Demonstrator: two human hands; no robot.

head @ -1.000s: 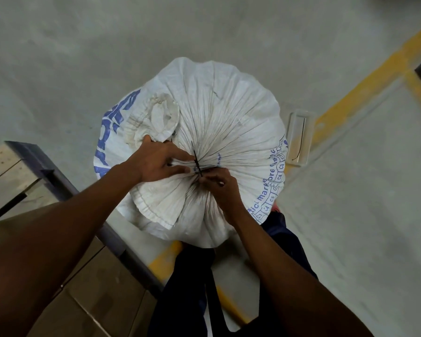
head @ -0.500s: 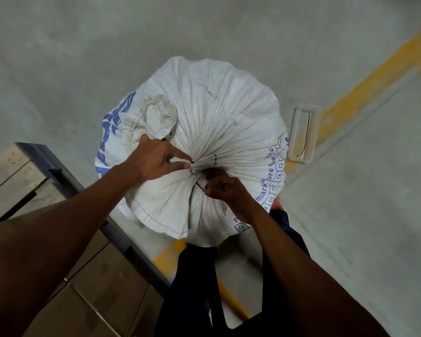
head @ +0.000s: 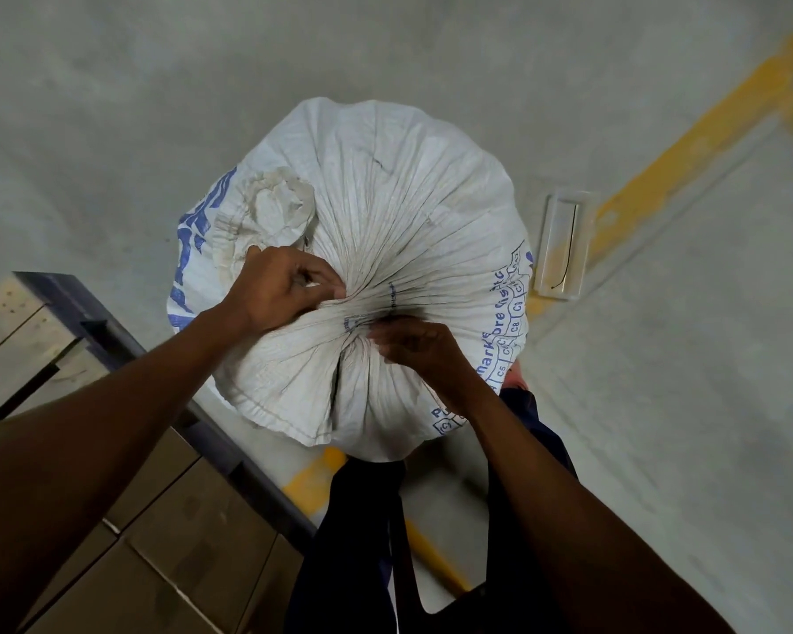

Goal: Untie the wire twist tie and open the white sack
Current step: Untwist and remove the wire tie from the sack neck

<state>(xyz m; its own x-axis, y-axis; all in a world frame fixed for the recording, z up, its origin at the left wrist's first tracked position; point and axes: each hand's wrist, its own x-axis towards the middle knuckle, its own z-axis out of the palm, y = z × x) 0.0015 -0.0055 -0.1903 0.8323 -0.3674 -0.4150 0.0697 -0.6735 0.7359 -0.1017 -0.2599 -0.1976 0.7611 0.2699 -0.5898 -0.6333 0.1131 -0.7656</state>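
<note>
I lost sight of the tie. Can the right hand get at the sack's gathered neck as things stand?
Probably yes: the right hand already sits at the white sack's gathered neck, nothing between them. The left hand grips the opposite side. The tie itself isn't clearly visible.

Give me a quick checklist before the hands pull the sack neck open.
1. Left hand grips the gathered neck of the white sack: ok.
2. Right hand at the gather, fingers pinched: ok.
3. Wire twist tie fully off: cannot tell; no wire shows at the gather.
4. Neck loosened: not ok, the pleats remain bunched tight.
5. Sack upright on the floor: ok.
6. Clear tray apart from the sack: ok.
</note>
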